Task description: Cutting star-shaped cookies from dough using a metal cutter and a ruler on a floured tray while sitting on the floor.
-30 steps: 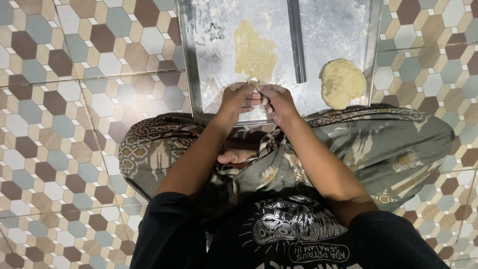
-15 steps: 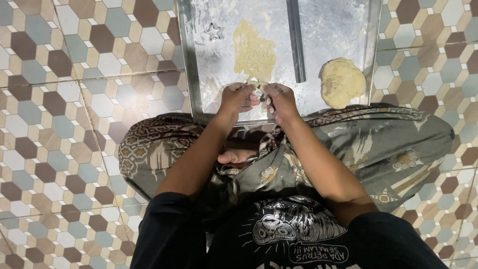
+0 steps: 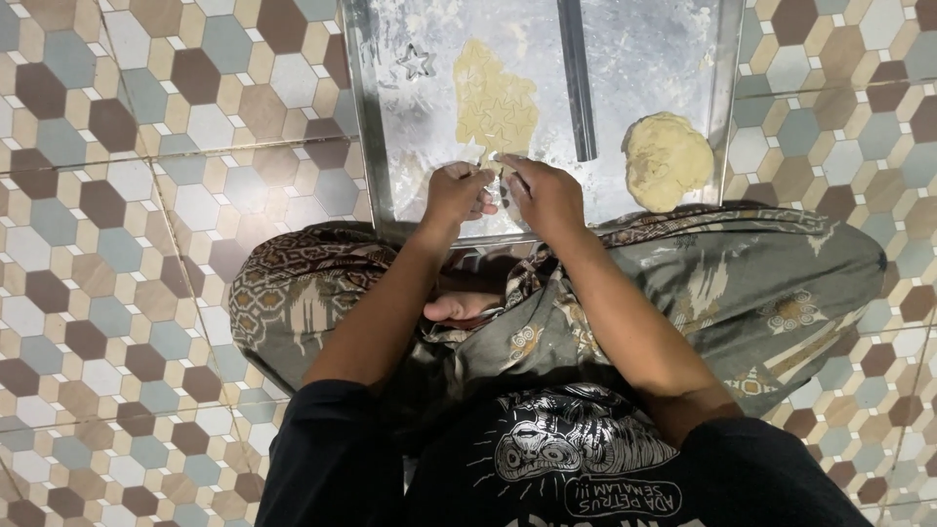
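Both hands, left hand [image 3: 457,193] and right hand [image 3: 543,195], are pinching something small, seemingly a cutter, just below the star-marked dough sheet [image 3: 494,100].

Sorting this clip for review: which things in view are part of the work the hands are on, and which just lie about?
In use:
left hand
right hand
small metal cutter between the hands
flat yellow dough sheet with star cuts
floured metal tray

Lying about:
star-shaped metal cutter
grey metal rolling rod
round yellow dough lump

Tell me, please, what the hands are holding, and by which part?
Both hands, left and right, pinch something small between their fingertips; what it is, and where they hold it, cannot be told.
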